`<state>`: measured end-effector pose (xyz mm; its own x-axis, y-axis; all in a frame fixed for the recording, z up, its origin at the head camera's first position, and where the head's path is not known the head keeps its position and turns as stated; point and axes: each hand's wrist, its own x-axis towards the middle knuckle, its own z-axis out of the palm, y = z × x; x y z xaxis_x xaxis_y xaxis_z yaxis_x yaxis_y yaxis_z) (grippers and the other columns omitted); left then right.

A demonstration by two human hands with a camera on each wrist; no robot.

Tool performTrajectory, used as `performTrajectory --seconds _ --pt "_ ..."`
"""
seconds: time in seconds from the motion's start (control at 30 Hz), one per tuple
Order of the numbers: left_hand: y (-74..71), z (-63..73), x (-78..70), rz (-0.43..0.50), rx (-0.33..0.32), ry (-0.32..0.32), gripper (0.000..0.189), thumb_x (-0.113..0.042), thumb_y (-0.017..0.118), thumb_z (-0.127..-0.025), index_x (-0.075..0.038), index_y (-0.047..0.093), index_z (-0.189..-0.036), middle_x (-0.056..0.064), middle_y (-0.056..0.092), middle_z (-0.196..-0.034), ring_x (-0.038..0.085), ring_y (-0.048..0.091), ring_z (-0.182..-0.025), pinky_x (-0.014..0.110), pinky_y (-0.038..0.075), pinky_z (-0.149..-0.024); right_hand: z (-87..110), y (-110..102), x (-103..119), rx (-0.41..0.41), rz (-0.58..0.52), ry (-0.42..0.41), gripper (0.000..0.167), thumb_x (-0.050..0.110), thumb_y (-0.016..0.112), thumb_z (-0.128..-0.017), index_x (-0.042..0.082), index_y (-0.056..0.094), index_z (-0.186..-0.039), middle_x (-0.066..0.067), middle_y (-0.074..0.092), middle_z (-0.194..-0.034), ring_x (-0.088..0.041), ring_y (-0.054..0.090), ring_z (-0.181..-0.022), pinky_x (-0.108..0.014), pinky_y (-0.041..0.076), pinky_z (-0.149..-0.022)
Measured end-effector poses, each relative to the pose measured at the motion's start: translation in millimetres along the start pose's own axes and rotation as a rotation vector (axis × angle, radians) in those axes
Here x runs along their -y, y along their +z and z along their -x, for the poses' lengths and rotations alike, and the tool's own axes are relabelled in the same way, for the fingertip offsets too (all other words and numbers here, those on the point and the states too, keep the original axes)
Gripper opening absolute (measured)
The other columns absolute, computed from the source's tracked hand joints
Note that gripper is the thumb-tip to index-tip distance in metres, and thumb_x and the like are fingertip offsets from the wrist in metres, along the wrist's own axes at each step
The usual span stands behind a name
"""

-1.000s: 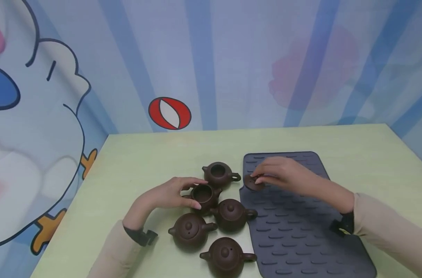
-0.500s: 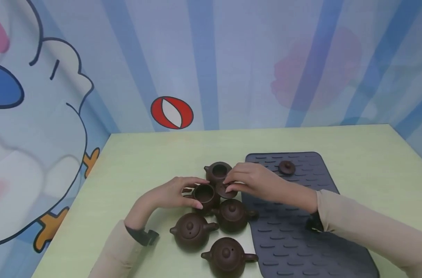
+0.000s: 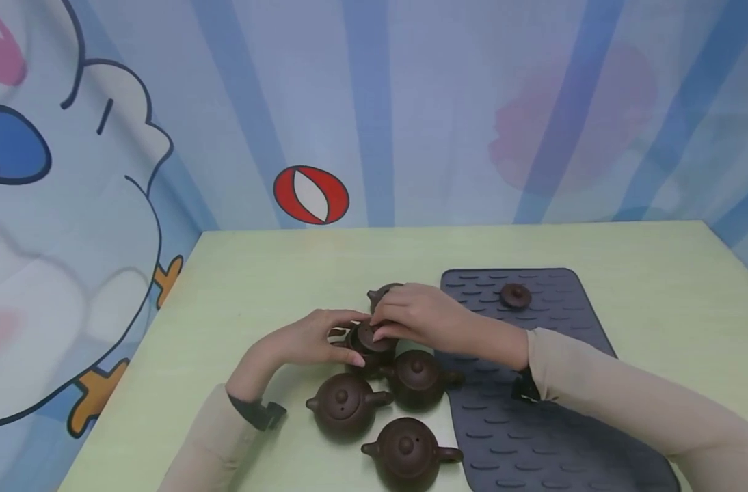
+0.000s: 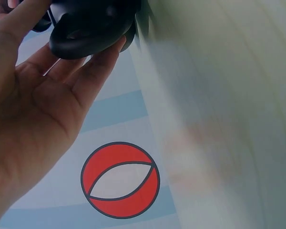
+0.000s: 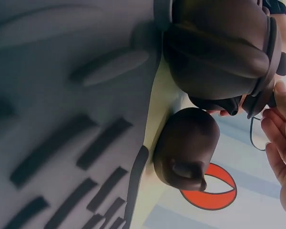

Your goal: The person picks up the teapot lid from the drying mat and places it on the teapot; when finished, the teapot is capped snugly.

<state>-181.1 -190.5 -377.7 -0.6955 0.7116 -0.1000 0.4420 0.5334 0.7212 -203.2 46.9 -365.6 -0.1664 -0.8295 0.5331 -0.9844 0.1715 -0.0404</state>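
Observation:
My left hand (image 3: pixel 315 339) holds a brown teapot (image 3: pixel 369 366) by its sides, thumb in front and fingers behind; in the left wrist view the pot's looped handle (image 4: pixel 69 45) shows between thumb and fingers. Over that pot's opening my right hand (image 3: pixel 424 320) pinches a small brown lid (image 3: pixel 366 335), which looks tilted. In the right wrist view the lid (image 5: pixel 257 101) is at the fingertips, by the knob. Whether it touches the rim I cannot tell. Just behind, a lidless teapot (image 3: pixel 379 295) is partly hidden by the right hand.
Three lidded teapots stand in front: one (image 3: pixel 418 383) touching or close to the held pot, one (image 3: pixel 343 408) at left, one (image 3: pixel 405 454) nearest me. A dark ridged mat (image 3: pixel 534 410) lies at right, with another lid (image 3: pixel 515 296) near its far end.
My right hand has carried the lid leftward from the mat to above the held teapot, uncovering the other lid on the mat. The left hand keeps its grip on the pot.

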Motion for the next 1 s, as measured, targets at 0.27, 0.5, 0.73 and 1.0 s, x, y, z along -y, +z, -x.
performTrajectory --seconds 0.27,0.5,0.73,1.0 --pt "-2.7 -3.2 -3.4 -0.002 -0.002 -0.024 0.063 -0.033 0.073 -0.08 -0.013 0.048 -0.135 0.002 0.053 -0.133 0.024 0.05 -0.122 0.035 0.042 -0.1 -7.1 2.1 -1.9 0.022 0.031 0.021 0.015 0.026 0.067 -0.086 0.013 0.068 -0.094 0.004 0.063 -0.087 -0.009 0.058 -0.079 -0.023 0.049 -0.071" --pt "-1.5 -6.0 -2.2 -0.012 -0.003 -0.037 0.056 -0.032 0.074 -0.08 -0.015 0.053 -0.128 -0.002 0.056 -0.127 0.019 0.052 -0.12 0.032 0.043 -0.099 -9.0 6.0 -2.4 0.045 0.043 0.015 0.017 0.028 0.068 -0.085 0.014 0.068 -0.094 0.005 0.064 -0.087 -0.009 0.058 -0.08 -0.024 0.049 -0.073" --pt "-1.4 -6.0 -2.3 -0.009 0.011 -0.035 0.057 -0.033 0.073 -0.081 -0.016 0.051 -0.13 -0.002 0.055 -0.129 0.019 0.051 -0.122 0.031 0.043 -0.099 -6.1 8.7 -0.9 0.083 0.028 0.016 0.019 0.029 0.067 -0.086 0.014 0.067 -0.098 0.005 0.065 -0.092 -0.009 0.058 -0.085 -0.025 0.049 -0.073" --pt "-1.2 -1.7 1.3 -0.049 0.016 0.002 0.06 -0.038 0.071 -0.082 -0.016 0.049 -0.133 -0.004 0.054 -0.13 0.016 0.052 -0.119 0.03 0.044 -0.097 -0.1 2.6 -0.7 0.189 -0.069 0.091 0.022 0.023 0.064 -0.089 0.014 0.067 -0.109 0.004 0.065 -0.102 -0.01 0.06 -0.094 -0.024 0.049 -0.082"
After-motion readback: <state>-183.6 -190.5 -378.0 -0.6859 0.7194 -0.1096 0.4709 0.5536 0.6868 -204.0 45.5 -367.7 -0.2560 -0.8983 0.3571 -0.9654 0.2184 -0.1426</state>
